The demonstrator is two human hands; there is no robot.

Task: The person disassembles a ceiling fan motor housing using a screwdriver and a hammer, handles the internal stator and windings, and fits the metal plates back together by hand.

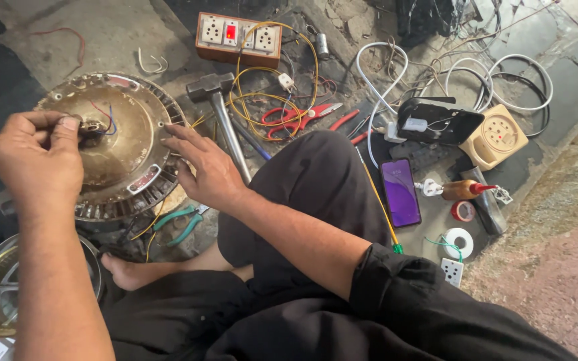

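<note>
Fingers of our left hand (pixel 35 157) pinch together at the hub of the round brass-coloured fan motor (pixel 118 144) on the stone floor (pixel 112 30). Our right hand (pixel 202 167) lies spread open on its ribbed rim. Beyond, a steel hammer (pixel 219 107) and an orange socket board (pixel 239 37).

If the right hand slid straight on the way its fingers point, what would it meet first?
The right hand points left across the round metal fan motor, fingertips already on its rim. Going on, it would probably meet the central hub, where the left hand pinches by the red and blue wires.
</note>
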